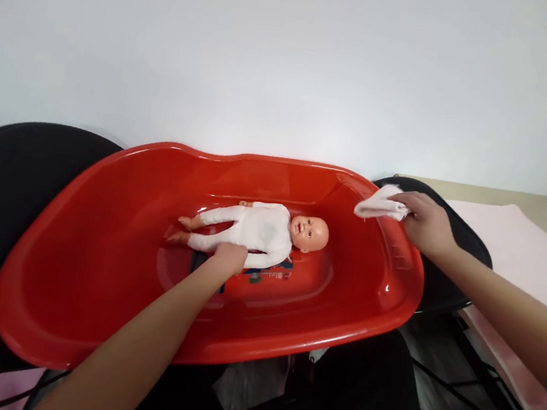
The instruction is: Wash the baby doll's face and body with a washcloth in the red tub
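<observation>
A baby doll (270, 228) in a white bodysuit lies on its back inside a red baby bathtub (98, 236), head to the right and bare feet to the left. A grey damp-looking patch marks its chest. My left hand (230, 260) is closed at the doll's near forearm, by the hip; its fingertips are hidden. Above the tub's right end, my right hand (425, 221) pinches a folded white cloth (382, 204), held clear of the doll.
Black round-topped supports (17, 198) stand under both ends of the tub. Behind it rises a plain white wall (292, 59). A pale pink sheet (524, 251) lies at the right, and dark metal legs (475, 393) show below it.
</observation>
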The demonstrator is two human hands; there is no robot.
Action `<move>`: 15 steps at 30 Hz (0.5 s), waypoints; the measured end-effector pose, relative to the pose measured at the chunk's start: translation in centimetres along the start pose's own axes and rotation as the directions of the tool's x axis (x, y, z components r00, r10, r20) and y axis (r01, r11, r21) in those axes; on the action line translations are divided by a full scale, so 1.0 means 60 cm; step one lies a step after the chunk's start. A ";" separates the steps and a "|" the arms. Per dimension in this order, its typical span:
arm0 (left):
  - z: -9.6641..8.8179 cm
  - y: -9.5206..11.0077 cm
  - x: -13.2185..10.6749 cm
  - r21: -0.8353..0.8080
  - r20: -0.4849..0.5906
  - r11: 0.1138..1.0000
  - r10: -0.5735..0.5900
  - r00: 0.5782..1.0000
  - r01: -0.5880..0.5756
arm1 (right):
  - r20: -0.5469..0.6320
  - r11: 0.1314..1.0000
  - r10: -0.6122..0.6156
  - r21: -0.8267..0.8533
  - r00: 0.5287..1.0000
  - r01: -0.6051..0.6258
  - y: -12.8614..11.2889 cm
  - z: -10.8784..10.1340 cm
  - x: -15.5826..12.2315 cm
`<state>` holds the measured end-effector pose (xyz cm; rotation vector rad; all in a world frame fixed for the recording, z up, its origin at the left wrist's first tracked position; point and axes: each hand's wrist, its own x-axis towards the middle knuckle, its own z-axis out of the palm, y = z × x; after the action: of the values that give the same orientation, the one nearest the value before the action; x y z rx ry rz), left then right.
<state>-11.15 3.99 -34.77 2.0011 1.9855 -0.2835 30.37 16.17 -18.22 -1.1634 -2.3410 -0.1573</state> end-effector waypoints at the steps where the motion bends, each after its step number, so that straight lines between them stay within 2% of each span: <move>1: 0.000 0.001 -0.001 0.006 0.040 1.000 -0.013 0.999 0.013 | 0.009 0.997 0.018 -0.075 1.000 -0.017 0.025 0.001 -0.008; 5: -0.005 0.006 -0.010 0.011 0.161 1.000 -0.014 0.987 0.012 | 0.121 0.984 0.093 -0.166 0.988 -0.072 0.090 0.042 -0.057; 8: -0.006 0.006 -0.013 0.015 0.184 1.000 -0.005 0.983 0.002 | 0.101 0.987 0.040 -0.158 0.994 -0.023 0.090 0.062 -0.086; 10: -0.002 0.004 -0.013 -0.006 0.175 1.000 -0.009 0.985 0.010 | 0.091 0.987 -0.031 -0.154 0.995 0.045 0.064 0.059 -0.093; 12: 0.007 0.001 -0.012 -0.041 0.154 0.999 -0.005 0.988 0.011 | 0.119 0.980 -0.143 -0.124 0.983 0.158 0.018 0.052 -0.091; 15: 0.028 -0.007 -0.009 -0.070 0.096 0.998 0.017 0.995 -0.010 | 0.178 0.941 -0.336 0.030 0.925 0.336 -0.065 0.061 -0.078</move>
<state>-11.48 2.88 -36.16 1.9203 1.8966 -0.2982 28.26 11.58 -23.24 -0.7939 -2.6899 -0.1792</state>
